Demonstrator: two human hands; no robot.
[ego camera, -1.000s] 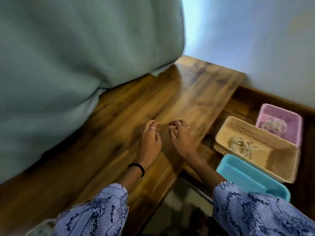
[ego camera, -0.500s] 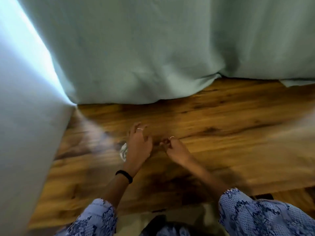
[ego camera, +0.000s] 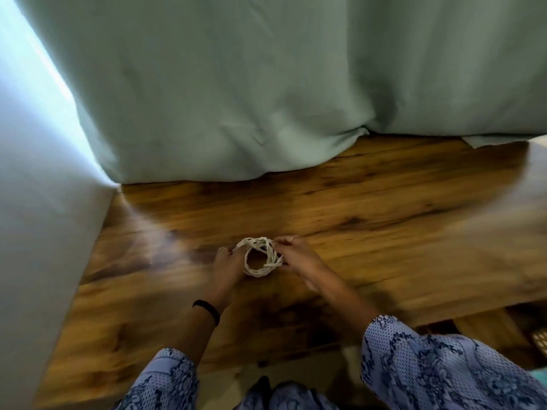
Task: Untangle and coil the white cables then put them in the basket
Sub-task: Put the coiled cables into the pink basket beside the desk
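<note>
Head view looks down on a wooden table (ego camera: 340, 208) where a white cable (ego camera: 260, 260), wound into a small ring, lies near the middle between two hands. Left hand (ego camera: 226, 266) pinches the ring's left edge with curled fingertips; right hand (ego camera: 297, 255) pinches its right side the same way. A green curtain (ego camera: 251, 90) hangs down onto the table's far edge. A black band (ego camera: 208, 310) circles the left wrist.

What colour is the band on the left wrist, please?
Black: the wristband shows clearly in the head view.
</note>
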